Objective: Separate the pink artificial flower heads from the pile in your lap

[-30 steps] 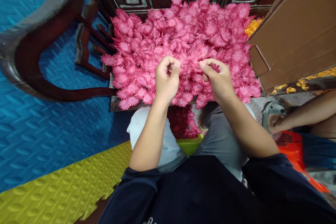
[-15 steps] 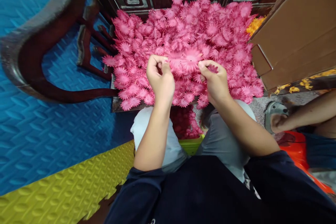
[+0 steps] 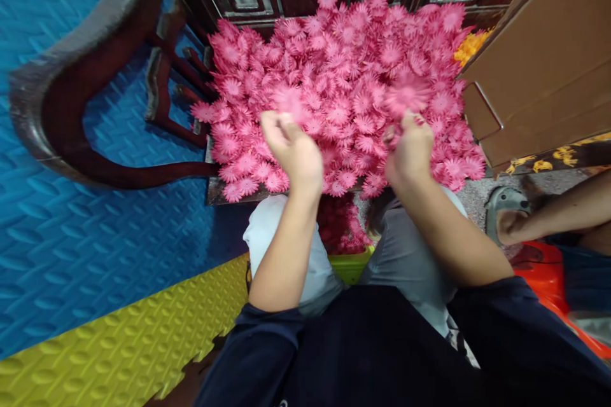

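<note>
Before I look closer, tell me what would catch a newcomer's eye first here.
Probably the heap of pink flowers in the middle, between a dark curved armrest on the left and a cardboard box on the right. Over it, the blurred left hand and right hand each hold a pink flower. The blue mat stands out at far left.

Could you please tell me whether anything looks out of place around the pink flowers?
Possibly: a few yellow pieces lie scattered by the lower edge of the cardboard box, apart from the pink flowers. One pink flower also sticks out past the others on the left. Nothing looks clearly damaged.
</note>
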`<action>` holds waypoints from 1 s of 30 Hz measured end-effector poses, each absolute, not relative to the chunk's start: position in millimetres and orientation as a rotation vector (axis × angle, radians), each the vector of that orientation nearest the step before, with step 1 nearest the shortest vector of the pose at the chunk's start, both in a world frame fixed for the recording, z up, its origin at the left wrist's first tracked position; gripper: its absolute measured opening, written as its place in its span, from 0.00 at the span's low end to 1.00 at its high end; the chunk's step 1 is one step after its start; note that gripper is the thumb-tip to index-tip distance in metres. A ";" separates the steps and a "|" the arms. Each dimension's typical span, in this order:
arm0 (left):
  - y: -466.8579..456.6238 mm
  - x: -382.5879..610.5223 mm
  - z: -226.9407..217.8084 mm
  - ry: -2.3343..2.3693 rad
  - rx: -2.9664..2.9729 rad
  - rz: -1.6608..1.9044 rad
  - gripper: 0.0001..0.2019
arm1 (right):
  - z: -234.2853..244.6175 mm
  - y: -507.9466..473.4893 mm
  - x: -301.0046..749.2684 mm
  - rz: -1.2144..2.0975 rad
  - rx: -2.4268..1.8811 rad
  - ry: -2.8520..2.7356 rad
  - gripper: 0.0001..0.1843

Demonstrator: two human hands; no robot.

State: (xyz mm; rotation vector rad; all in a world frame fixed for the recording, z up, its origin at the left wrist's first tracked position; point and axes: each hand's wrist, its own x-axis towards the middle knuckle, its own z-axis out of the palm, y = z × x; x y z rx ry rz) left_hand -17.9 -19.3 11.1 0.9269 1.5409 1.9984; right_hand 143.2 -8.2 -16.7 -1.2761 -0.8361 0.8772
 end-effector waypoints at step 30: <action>-31.8 -6.1 10.2 1.288 1.563 1.400 0.04 | 18.9 -25.8 135.4 1.496 -1.177 -1.032 0.09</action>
